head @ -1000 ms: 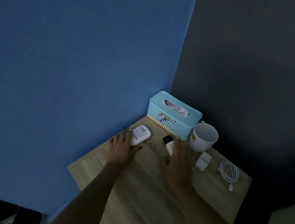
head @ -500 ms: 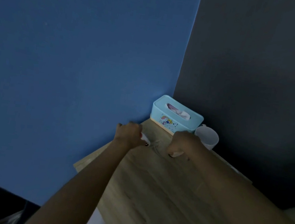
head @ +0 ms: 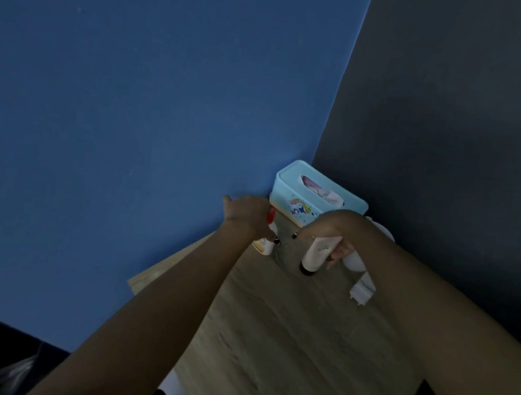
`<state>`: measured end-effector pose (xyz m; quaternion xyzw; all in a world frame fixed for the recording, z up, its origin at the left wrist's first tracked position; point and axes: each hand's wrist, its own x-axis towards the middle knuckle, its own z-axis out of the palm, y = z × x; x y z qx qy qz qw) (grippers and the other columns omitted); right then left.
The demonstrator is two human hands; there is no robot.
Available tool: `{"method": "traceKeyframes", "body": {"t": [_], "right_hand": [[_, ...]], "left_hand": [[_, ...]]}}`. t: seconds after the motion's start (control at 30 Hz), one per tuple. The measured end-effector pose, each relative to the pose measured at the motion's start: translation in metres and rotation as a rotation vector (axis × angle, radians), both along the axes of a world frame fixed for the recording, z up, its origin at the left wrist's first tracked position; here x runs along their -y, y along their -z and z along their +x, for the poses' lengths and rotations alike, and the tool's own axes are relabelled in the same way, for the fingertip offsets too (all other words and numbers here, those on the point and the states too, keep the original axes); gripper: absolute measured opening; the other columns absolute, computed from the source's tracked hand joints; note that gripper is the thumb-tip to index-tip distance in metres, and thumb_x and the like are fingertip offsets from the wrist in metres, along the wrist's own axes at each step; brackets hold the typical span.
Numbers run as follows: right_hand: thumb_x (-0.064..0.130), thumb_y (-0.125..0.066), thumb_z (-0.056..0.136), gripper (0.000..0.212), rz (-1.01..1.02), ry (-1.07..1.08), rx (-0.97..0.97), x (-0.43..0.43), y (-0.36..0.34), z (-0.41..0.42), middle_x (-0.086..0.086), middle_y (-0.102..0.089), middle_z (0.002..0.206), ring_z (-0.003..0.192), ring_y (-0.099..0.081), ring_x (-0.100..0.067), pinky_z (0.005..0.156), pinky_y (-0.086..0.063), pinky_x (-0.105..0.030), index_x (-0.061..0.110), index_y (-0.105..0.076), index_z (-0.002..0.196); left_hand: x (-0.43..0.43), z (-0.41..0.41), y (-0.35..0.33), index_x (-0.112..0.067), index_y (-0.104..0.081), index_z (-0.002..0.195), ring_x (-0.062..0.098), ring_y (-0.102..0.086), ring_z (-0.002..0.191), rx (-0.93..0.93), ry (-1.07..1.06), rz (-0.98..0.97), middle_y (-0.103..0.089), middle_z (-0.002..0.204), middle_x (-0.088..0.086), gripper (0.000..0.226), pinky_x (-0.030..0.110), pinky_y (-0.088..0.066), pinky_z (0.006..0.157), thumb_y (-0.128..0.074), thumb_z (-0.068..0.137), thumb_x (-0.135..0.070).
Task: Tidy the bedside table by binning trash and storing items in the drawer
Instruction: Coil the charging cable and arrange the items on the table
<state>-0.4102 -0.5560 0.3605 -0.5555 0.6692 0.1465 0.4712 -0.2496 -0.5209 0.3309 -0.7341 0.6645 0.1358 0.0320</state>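
Note:
My left hand [head: 246, 212] grips a small white box [head: 265, 241] with a red and yellow label, lifted just above the wooden bedside table [head: 286, 330] near the blue wall. My right hand [head: 330, 229] holds a white tube with a dark cap [head: 317, 254], cap end down, just above the tabletop. A white charger plug [head: 362, 288] lies on the table beside my right forearm.
A light blue tissue box [head: 314, 200] stands in the back corner against the walls. A white mug [head: 382, 232] sits right of it, mostly hidden by my right arm. The table's left edge runs along the blue wall. Something small and dark [head: 294, 235] lies between my hands.
Both hands closed on their items and lifted them off the table. The tube now hangs cap down from my right hand, and the view has tilted closer to the table.

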Motion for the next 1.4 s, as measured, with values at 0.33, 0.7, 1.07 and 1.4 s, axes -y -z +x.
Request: {"method": "traceKeyframes", "body": {"t": [0.33,0.7,1.07,1.4], "right_hand": [[0.046,-0.035,0.097,0.045,-0.761,0.136,-0.065,-0.041,-0.029,-0.035,-0.017,-0.064,0.091,0.087,-0.063,-0.033,0.075,-0.052,-0.038,0.007,-0.054,0.086],[0.014,-0.064,0.088,0.064,-0.79,0.383,0.315,-0.115,0.13,-0.044,0.0,-0.048,0.143,0.12,-0.052,-0.015,0.1,-0.046,-0.035,0.023,-0.036,0.144],[0.017,-0.074,0.079,0.043,-0.897,0.469,0.509,-0.067,0.143,-0.014,0.005,-0.065,0.113,0.103,-0.061,-0.01,0.083,-0.054,-0.036,0.022,-0.054,0.118],[0.038,-0.069,0.082,0.039,-1.155,0.549,0.119,-0.034,0.154,0.033,-0.01,-0.067,0.101,0.089,-0.065,-0.027,0.063,-0.035,-0.025,0.01,-0.057,0.106]], "left_hand": [[-0.029,0.0,0.016,-0.016,-0.032,0.138,0.031,-0.048,0.127,-0.134,-0.211,-0.013,-0.052,0.135,0.011,0.092,0.051,-0.027,0.11,-0.069,0.069,-0.063],[-0.054,-0.014,0.103,-0.018,-0.038,0.139,0.027,-0.05,0.122,-0.503,-0.309,-0.377,-0.053,0.134,0.004,0.087,0.042,-0.041,0.102,-0.069,0.069,-0.059],[-0.023,-0.015,0.118,-0.026,-0.044,0.131,0.016,-0.056,0.115,-0.72,-0.276,-0.5,-0.06,0.126,-0.003,0.068,0.046,-0.045,0.1,-0.072,0.071,-0.04],[0.026,-0.012,0.13,-0.01,-0.047,0.13,0.023,-0.054,0.111,-0.718,-0.241,-0.55,-0.056,0.123,0.01,0.065,0.03,-0.042,0.091,-0.075,0.075,-0.029]]}}
